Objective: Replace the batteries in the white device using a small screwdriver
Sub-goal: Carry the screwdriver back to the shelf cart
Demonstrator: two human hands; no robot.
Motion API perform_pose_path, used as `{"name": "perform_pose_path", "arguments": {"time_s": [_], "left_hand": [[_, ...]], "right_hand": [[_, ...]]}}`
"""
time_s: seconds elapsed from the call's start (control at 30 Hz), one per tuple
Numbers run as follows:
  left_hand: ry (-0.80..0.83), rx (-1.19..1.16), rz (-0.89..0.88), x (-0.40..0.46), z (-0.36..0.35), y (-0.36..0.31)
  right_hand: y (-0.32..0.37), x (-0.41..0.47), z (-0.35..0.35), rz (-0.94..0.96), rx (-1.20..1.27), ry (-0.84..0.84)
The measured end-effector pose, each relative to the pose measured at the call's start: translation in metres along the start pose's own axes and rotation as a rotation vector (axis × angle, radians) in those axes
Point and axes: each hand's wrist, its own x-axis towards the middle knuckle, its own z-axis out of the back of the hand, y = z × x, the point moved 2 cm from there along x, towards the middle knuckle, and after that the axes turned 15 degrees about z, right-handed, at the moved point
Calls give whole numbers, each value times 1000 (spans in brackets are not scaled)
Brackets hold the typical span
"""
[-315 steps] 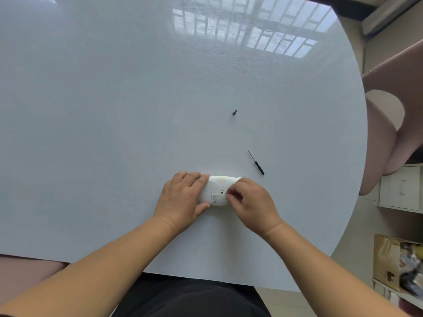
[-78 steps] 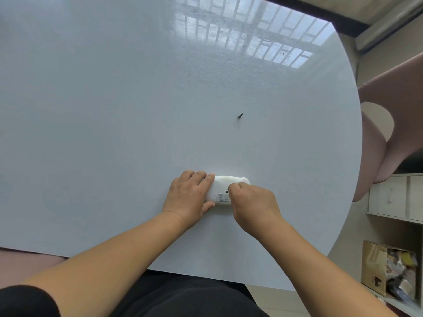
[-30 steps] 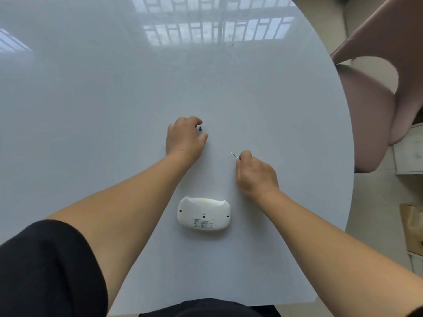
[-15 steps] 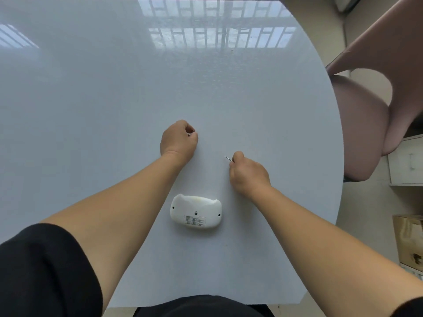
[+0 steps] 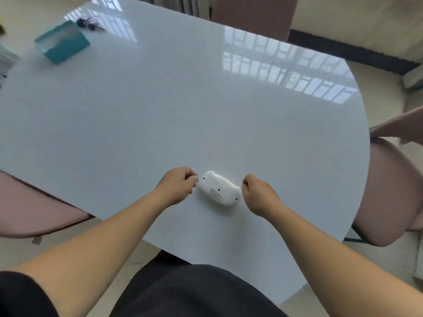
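Hands point(image 5: 177, 185) (two) pinch one screwdriver point(image 5: 239, 180), one screw point(image 5: 197, 174), flanking one device point(image 5: 219, 191).

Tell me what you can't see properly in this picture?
- Small screwdriver, head view: only its thin metal tip shows; the right hand curls around the rest.
- Left hand: its curled fingers hide whatever it pinches.
- Flat white plastic device: the label print is too small to read.
- Teal box and dark clutter at the far end of the white table: blurred.
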Motion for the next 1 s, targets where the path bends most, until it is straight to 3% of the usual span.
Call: {"name": "perform_pose_path", "arguments": {"time_s": [0.37, 0.57, 1.0], "left_hand": [[8, -209, 356, -91, 1, 202], [90, -231, 525, -126, -17, 310], [-42, -547, 716, -253, -14, 548]], "right_hand": [[66, 10, -26, 160, -215, 105], [147, 2, -73, 345, -438, 76], [356, -61, -292, 692, -556, 540]]}}
